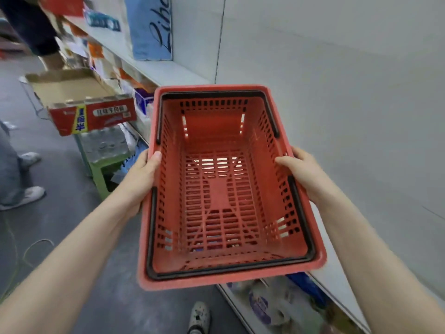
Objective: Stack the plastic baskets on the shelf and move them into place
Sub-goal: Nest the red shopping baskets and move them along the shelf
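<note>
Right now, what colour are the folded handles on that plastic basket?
Black, lying flat along the red plastic basket's rim; the head view shows them clearly.

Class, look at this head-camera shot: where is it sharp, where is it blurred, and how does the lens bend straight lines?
Head view: the red basket and both hands, left hand and right hand, are fairly sharp; the far shelf goods at upper left smear with blur; the wide lens bows the shelf edge and stretches the forearms; the light is flat, with no hard shadows or glare.
</note>
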### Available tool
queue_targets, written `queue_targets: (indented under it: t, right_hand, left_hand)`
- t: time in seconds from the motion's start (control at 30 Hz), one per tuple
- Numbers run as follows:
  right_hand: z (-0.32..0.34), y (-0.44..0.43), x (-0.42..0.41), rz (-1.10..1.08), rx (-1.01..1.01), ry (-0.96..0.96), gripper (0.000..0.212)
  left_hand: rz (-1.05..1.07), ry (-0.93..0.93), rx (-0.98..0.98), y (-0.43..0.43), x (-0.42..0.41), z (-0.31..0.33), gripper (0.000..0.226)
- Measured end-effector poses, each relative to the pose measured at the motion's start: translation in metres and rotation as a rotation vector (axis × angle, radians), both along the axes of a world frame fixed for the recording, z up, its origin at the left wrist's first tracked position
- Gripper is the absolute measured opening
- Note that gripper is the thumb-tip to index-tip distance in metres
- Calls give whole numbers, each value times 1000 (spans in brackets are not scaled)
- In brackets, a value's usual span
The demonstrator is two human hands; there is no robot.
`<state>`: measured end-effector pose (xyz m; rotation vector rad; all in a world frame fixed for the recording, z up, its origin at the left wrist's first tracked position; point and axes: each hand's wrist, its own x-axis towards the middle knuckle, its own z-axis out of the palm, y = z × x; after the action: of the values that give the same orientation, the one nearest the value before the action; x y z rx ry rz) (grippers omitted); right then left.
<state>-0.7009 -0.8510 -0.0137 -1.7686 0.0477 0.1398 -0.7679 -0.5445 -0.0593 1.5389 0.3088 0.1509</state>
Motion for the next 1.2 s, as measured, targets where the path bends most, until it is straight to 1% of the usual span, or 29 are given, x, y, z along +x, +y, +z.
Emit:
queue_targets:
  t: [0.07, 0.17, 0.27, 0.37, 0.53, 0.6, 0.73, 0.77, 0.8, 0.83, 0.87, 0.9, 0.93, 1.0, 1.03, 1.1, 1.13, 1.2]
  right_hand:
    - [11, 2, 53, 22, -38, 23, 22]
    - [19, 6, 135, 87, -118, 102, 25]
    - [20, 13, 204, 137, -252, 175, 26]
    - [17, 18, 255, 151, -377, 251, 21]
    - [4, 28, 320, 139, -492, 335, 22]
    - [-2, 31, 337, 135, -531, 334, 23]
    - [-14, 35, 364, 99, -599, 324, 15]
    - [-18, 36, 370, 78, -646, 295, 17]
    - [-21, 38, 374, 64, -738, 242, 23]
    - [-22, 41, 375, 43, -872, 169, 27]
    - [-22, 44, 372, 24, -1011, 82, 31]
    - [-22, 47, 367, 5, -1112, -1, 34]
    - [-21, 50, 357, -19, -1160, -59, 38]
    - [-18, 60, 327, -78, -1162, -172, 44]
    - [-16, 68, 306, -110, -1129, -241, 45]
    - [-10, 94, 259, -157, -1016, -354, 42]
    - [-6, 113, 234, -158, -972, -387, 40]
    - [-3, 154, 190, -147, -981, -387, 41]
  left_hand:
    - [-39, 10, 8, 4, 44, 1, 33]
    - [-79, 18, 31, 8, 107, 0, 42]
    - [-134, 35, 30, 10, 159, -4, 44]
    - [-200, 60, 3, 13, 196, -6, 44]
    - [-229, 124, -82, 20, 242, -17, 55]
    - [-242, 138, -87, 23, 254, -21, 61]
    - [-353, 108, -82, 31, 274, -37, 70]
    - [-372, 103, -76, 32, 277, -41, 77]
    - [-386, 106, -73, 34, 280, -45, 84]
    - [-399, 110, -59, 36, 281, -47, 90]
    - [-413, 113, -18, 39, 282, -49, 94]
    - [-427, 116, 72, 43, 282, -51, 95]
    - [-436, 120, 222, 49, 283, -54, 94]
    - [-385, 77, 546, 65, 290, -60, 89]
    - [-326, 4, 655, 73, 295, -61, 86]
    - [-231, -220, 874, 91, 311, -56, 81]
    - [-242, -335, 998, 98, 323, -52, 82]
    - [-368, -519, 1215, 106, 344, -41, 84]
